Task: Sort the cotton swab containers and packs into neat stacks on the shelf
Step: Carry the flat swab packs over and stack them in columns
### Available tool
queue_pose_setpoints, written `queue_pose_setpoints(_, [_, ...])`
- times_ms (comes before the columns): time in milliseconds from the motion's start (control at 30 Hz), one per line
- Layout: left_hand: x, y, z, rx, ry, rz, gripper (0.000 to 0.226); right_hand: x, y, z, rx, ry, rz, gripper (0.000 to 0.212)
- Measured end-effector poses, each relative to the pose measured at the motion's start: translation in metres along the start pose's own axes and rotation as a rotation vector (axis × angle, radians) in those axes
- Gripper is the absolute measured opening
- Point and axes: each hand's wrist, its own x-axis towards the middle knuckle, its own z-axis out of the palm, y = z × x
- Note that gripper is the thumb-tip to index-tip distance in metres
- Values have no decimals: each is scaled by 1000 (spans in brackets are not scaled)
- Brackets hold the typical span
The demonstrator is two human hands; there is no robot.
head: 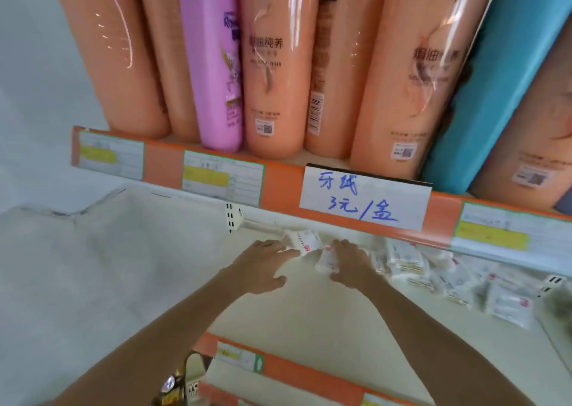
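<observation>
Both hands at back edge of cream shelf (309,319).
Left hand (261,266), fingers straight, touches white printed swab pack (305,241); right hand (351,264) grips second white pack (327,260). Loose packs (448,277) toward right edge.

Cotton swab packs on the cream shelf (309,319)

A white pack with red print (305,241) lies tilted at the back of the shelf; a second small pack (326,258) sits just beside it. To the right, a loose heap of clear packs (433,269) sprawls unstacked, blurred.
</observation>
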Motion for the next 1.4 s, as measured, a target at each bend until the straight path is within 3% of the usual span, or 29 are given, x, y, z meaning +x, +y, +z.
queue_pose_setpoints(267, [87, -5, 32, -43, 59, -65, 74, -56, 0, 2, 136, 12, 40, 88])
queue_pose_setpoints(367, [101, -4, 44, -121, 83, -102, 65, -80, 6, 8, 225, -10, 85, 89])
queue_pose_setpoints(467, [97, 5, 52, -147, 180, -106, 51, -100, 11, 18, 325, -15, 148, 83])
queue_pose_setpoints(700, [39, 20, 72, -338, 349, -31, 40, -118, -4, 34, 448, 121, 304, 70])
queue_pose_setpoints(833, [5, 16, 75, -452, 199, -116, 66, -113, -12, 33, 428, 101, 265, 68])
queue_pose_setpoints(933, [-14, 8, 72, -620, 25, -25, 84, -106, -26, 33, 436, 6, 187, 71])
queue_pose_setpoints(1033, [-22, -2, 67, -648, -41, 52, 87, -101, -35, 38, 456, -36, 146, 72])
queue_pose_setpoints(1200, [-14, -19, 69, -845, -202, -1, 88, -100, -43, 34, 531, -54, 142, 73])
queue_pose_setpoints(1400, [-14, -31, 80, -854, -181, 12, 83, -105, -51, 40, 423, -50, 168, 88])
